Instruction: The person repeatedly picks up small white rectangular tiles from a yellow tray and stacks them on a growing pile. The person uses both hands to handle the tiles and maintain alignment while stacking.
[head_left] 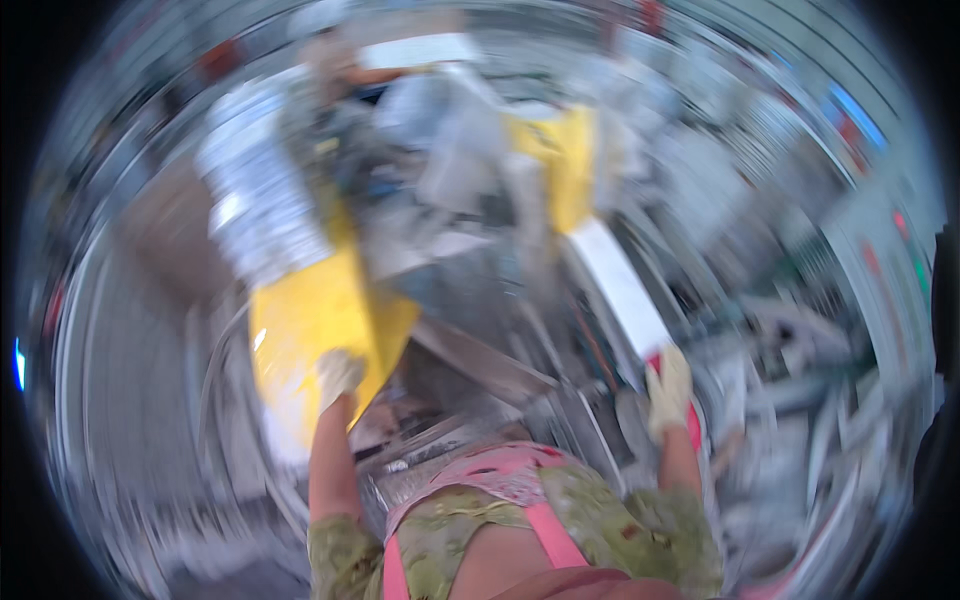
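Keeping the pressure light and even seems the good way here. The left hand (340, 376) lies on a yellow panel (300, 312); its fingers are too blurred, so I cannot tell if they grip. The right hand (670, 400) is at the near end of a white bar (622, 290), its closure also unclear. I count two hands, one such bar and two yellow panels, the farther panel (570, 165) ahead, between the hands.

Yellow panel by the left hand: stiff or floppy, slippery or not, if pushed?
The yellow panel is probably stiff: its broad face looks flat and meets a darker yellow side along a fairly straight edge. It may be slippery, given the pale glare left of the left hand. Blur hides any fixings.
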